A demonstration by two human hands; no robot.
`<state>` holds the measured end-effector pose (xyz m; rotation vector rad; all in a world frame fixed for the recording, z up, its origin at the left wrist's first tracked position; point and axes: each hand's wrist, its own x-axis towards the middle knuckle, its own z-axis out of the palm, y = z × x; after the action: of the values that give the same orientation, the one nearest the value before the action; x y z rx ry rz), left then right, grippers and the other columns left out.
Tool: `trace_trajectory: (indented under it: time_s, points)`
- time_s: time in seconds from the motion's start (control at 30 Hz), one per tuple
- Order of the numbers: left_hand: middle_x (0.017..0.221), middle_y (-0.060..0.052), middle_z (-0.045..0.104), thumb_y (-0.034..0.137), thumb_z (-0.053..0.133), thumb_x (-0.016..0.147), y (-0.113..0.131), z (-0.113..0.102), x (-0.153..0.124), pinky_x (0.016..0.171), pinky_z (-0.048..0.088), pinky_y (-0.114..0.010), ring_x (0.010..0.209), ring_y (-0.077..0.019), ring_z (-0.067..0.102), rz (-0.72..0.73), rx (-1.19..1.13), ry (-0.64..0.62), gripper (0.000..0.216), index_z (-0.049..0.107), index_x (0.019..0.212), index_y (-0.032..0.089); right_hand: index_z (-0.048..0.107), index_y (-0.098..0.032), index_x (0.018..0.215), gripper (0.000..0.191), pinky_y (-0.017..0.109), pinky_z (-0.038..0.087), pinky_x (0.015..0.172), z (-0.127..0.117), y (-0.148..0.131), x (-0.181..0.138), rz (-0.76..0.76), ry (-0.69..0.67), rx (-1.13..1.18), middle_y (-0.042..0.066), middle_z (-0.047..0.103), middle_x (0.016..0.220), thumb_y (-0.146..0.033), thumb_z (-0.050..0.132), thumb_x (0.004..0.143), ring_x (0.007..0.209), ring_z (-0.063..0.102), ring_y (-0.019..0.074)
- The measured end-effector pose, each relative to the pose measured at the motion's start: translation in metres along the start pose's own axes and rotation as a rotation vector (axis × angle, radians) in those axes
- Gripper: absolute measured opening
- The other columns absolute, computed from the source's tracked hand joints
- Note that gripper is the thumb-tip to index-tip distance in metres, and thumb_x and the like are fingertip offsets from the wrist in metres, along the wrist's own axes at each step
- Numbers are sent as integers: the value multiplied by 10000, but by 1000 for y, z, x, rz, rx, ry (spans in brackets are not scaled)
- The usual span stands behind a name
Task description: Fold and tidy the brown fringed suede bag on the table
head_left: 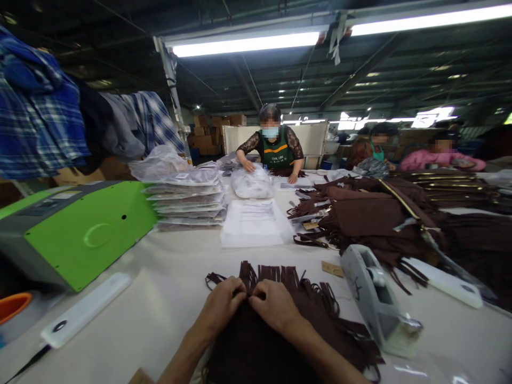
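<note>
At the bottom centre of the frame the left hand and the right hand sit knuckle to knuckle, both curled with fingers closed, pinching the upper part of one brown fringed garment. The garment lies flat on the white counter, its long axis running from the bottom edge up the frame, with the fringe strips pointing towards the top and fanning off to the right.

Just right of it stands one grey tape dispenser, and a small tan tag lies between the two. Left of the hands lies one flat white bar, and beyond it, at centre left, one green machine. Above centre are a stack of clear-bagged items and a sheet of paper. A pile of brown garments fills the right. Three other people work at the far side, the nearest pressing a plastic bag.
</note>
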<state>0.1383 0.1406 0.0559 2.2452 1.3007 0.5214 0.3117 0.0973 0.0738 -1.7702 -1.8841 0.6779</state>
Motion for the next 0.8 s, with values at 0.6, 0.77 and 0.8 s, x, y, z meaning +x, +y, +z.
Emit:
trace_trajectory:
  time_s: [0.6, 0.77, 0.8]
  points:
    - [982, -47, 615, 192, 440, 891, 2, 17, -34, 868, 492, -316, 939, -191, 592, 80, -95, 149, 166, 591, 947, 234, 617, -225, 683, 226, 269, 350, 610, -71, 65, -72, 160, 26, -109, 6, 675, 714, -352, 509, 836, 701, 614, 185]
    - [1022, -47, 634, 198, 504, 895, 14, 23, -44, 906, 482, -346, 970, -206, 574, 189, 41, 59, 149, 629, 965, 243, 601, -246, 721, 260, 277, 383, 620, -77, 113, -132, 291, 10, -93, 14, 677, 729, -415, 461, 862, 705, 626, 200]
    - [1010, -47, 646, 233, 494, 914, 16, 20, -44, 907, 483, -352, 962, -208, 579, 219, 74, 49, 156, 645, 950, 249, 603, -252, 733, 264, 279, 395, 637, -76, 118, -140, 296, 16, -78, 16, 682, 750, -423, 453, 867, 724, 629, 202]
